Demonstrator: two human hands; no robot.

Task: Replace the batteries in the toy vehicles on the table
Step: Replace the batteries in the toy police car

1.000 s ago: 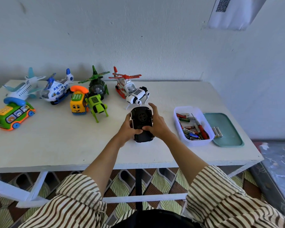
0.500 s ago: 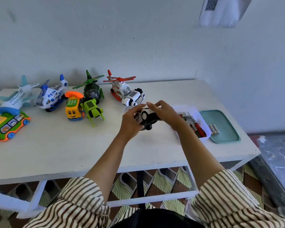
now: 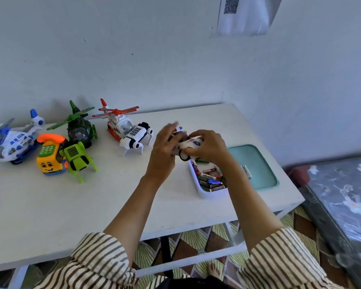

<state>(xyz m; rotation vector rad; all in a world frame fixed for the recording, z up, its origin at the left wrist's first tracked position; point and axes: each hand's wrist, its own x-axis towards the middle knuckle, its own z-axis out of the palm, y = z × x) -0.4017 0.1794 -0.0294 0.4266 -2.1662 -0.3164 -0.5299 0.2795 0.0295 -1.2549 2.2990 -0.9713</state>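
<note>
Over the far end of the box (image 3: 206, 193), above the table (image 3: 71, 205), the car (image 3: 189, 142) is held in the air between both hands. The right hand (image 3: 212, 148) is closed over its body with curled fingers, and one wheel is turned toward the camera. The left hand (image 3: 164, 148) is laid against the other end, but its fingers are blurred, so it cannot be told if they grip or only touch. The battery cover is not seen. It is judged that the car is being handled to reach its underside; whether its cells are already changed cannot be decided. For the next move, the underside must be brought up and steadied by one hand, while the other is freed for the cover and for the batteries (image 3: 209, 180) in the box below.
</note>
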